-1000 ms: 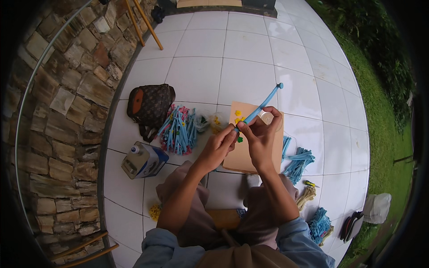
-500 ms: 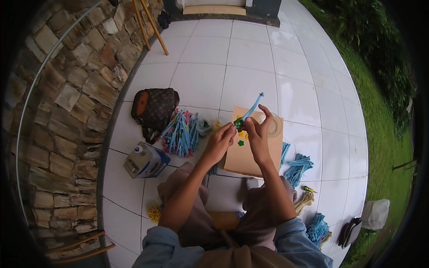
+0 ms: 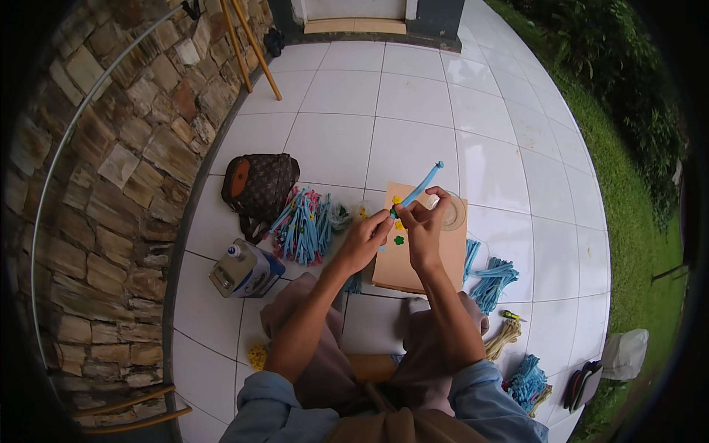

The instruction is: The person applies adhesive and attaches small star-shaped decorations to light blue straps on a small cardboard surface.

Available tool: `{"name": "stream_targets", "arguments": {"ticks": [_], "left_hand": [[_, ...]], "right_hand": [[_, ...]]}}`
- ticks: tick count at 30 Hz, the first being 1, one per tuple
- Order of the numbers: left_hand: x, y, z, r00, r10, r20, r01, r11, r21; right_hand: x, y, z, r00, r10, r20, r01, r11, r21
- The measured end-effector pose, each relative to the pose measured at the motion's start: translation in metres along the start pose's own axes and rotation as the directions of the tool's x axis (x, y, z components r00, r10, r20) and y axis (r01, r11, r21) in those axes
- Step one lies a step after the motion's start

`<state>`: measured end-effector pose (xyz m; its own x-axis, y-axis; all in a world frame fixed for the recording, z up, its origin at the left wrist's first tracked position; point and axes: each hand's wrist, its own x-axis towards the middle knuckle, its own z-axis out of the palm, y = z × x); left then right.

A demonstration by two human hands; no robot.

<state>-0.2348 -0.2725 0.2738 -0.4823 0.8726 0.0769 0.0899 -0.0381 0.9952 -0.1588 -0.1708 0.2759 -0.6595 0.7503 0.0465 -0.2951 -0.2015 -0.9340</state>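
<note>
both hands are up over the board. our left hand [image 3: 367,238] has its fingers pinched together on the near end of a light blue stick [image 3: 418,190], and our right hand [image 3: 425,221] is closed round the same stick just to the right of it, so the two hands touch. the stick tilts away from us, its far tip pointing up and to the right above the white tiled floor [image 3: 413,103].

largest first around them: a stone wall [image 3: 96,184] runs down the left. a brown patterned bag [image 3: 260,186] lies near it, and a blue and white box [image 3: 245,270] sits nearer to us. under the hands lies a tan cardboard sheet [image 3: 447,258] with small green and yellow shapes on it. a heap of blue sticks [image 3: 304,226] lies left of the hands, and a smaller blue bundle [image 3: 493,275] lies to the right.
</note>
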Motion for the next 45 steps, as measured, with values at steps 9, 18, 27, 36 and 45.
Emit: {"name": "stream_targets", "arguments": {"ticks": [9,18,27,36,45], "left_hand": [[0.002,-0.021,0.002,0.98,-0.045,-0.191,0.069,0.991,0.116],[0.001,-0.015,-0.022,0.952,-0.301,0.062,0.307,0.924,-0.227],[-0.008,-0.015,-0.043,0.976,-0.212,0.052,0.218,0.943,-0.253],[-0.018,-0.005,-0.059,0.924,-0.054,-0.378,-0.022,0.981,-0.194],[-0.049,-0.015,-0.088,0.835,-0.55,-0.007,0.543,0.826,-0.151]], "right_hand": [[0.011,0.008,-0.004,0.982,0.191,0.01,-0.191,0.981,0.018],[0.016,0.015,-0.008,0.994,-0.106,0.002,0.104,0.968,-0.229],[0.021,0.015,-0.012,0.999,-0.048,0.024,0.05,0.991,-0.123],[-0.002,0.013,0.026,0.9,0.119,0.42,0.004,0.96,-0.281],[-0.011,-0.029,0.063,0.916,-0.142,0.376,0.219,0.961,-0.171]]}}
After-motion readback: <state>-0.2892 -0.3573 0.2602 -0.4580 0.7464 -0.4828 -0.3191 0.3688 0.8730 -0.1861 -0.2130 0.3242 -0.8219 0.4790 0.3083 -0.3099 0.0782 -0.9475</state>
